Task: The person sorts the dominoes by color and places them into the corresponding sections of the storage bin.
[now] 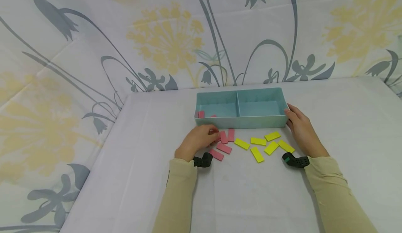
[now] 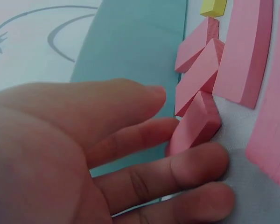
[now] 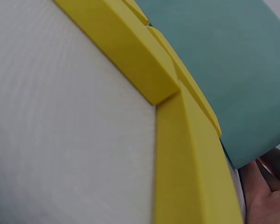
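A light teal two-compartment box (image 1: 240, 122) stands on the white cloth. Its left compartment holds pink blocks (image 1: 201, 114); two show above the front wall. My left hand (image 1: 199, 138) is just in front of the box's left half, by several loose pink blocks (image 1: 224, 148). In the left wrist view its fingers touch the nearest pink block (image 2: 196, 122), while the thumb stays apart from it. At the box's right end, my right hand (image 1: 302, 130) grips the side, thumb at the rim. In the right wrist view, its fingers (image 3: 256, 186) meet the box's lower corner.
Several yellow blocks (image 1: 258, 141) lie scattered before the box's right half, near my right hand. A flower-patterned cloth (image 1: 169, 41) hangs behind the table and at the left. Each wrist wears a black camera mount (image 1: 204, 160).
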Demonstrator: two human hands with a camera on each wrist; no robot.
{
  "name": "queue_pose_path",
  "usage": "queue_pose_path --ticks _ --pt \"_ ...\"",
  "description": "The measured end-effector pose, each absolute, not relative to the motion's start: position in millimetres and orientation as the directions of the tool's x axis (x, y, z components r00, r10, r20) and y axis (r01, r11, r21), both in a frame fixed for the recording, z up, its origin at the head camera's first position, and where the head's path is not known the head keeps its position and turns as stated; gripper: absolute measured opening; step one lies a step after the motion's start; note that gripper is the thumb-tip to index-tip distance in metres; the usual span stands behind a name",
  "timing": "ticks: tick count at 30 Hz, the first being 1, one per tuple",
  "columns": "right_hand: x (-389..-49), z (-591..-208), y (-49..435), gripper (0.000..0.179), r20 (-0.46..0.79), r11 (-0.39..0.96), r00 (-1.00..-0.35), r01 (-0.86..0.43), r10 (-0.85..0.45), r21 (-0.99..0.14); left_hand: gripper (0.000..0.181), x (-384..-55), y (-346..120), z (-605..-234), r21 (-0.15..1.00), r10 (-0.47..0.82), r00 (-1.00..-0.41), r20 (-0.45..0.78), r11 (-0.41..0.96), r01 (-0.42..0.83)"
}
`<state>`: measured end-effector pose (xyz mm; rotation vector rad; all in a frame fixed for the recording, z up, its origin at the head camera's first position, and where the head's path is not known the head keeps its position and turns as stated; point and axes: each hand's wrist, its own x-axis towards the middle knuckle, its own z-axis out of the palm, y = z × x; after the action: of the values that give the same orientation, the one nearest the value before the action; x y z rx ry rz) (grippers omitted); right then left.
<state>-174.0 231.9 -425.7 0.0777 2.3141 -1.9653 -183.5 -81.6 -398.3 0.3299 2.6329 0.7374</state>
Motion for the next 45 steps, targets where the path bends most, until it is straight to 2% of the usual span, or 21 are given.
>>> queue_pose_path --ticks 8,15,27,38,45 --pt "-173.4 -425.3 233.0 0.075 -0.113 0.158 -0.993 0.107 -0.028 -0.982 0.024 -183.7 -83.9 -397.8 0.511 0.276 -0.913 -0.299 0.854 0.091" --pt "-174.5 -426.8 232.4 0.075 -0.111 0.161 -0.993 0.104 -0.032 -0.981 0.018 -183.3 -85.3 -397.8 0.529 0.273 -0.904 -0.329 0.846 0.063" --pt "-174.2 -426.7 231.7 0.075 -0.113 0.169 -0.993 0.106 -0.03 -0.98 0.02 -182.1 -86.1 -396.4 0.538 0.264 -0.901 -0.344 0.842 0.041" --pt "-173.3 -427.2 232.3 0.074 -0.104 0.178 -0.994 0.097 -0.03 -0.979 0.017 -182.6 -86.6 -394.5 0.505 0.279 -0.898 -0.34 0.86 0.075" --pt "-173.9 -426.6 231.9 0.074 -0.098 0.167 -0.995 0.092 -0.032 -0.982 0.009 -182.3 -88.5 -393.9 0.529 0.291 -0.901 -0.322 0.845 0.084"
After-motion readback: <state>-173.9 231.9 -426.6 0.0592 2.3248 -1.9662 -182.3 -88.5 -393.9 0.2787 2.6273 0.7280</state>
